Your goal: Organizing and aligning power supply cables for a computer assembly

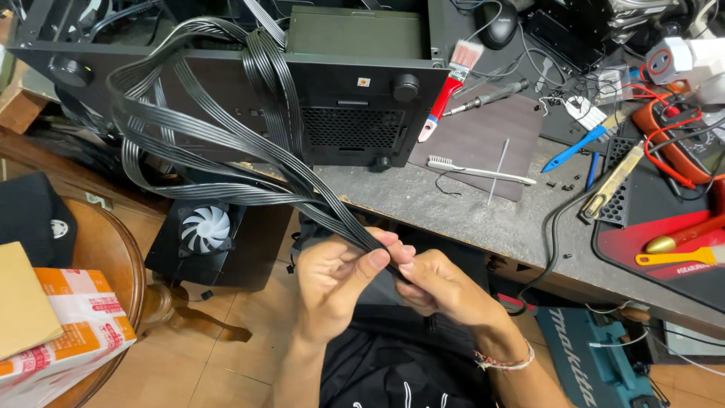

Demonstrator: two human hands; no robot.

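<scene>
Head view. The left hand (336, 283) and the right hand (442, 291) meet in front of the workbench edge (468, 219), both closed on one bundle of flat black ribbon cables (226, 136). The left thumb and fingers are pinched shut around the gathered end of the bundle; the right fingertips are curled tight on the same end, just beside the left thumb. From the hands the cables rise up and to the left, fan out into several flat strands, loop widely, and run back to the top of a black computer case (355, 98) lying on the bench. On the right wrist sits a braided bracelet (504, 364). Right of the case, on a dark mat (483, 140), lie a red-handled paintbrush (447, 91), a screwdriver (487, 97) and a white toothbrush (479, 172). Below the cable loops, on the floor, stands a black unit with a white fan (204, 229). At lower left, an orange-and-white package (79, 332) rests on a round wooden table (113, 249).
</scene>
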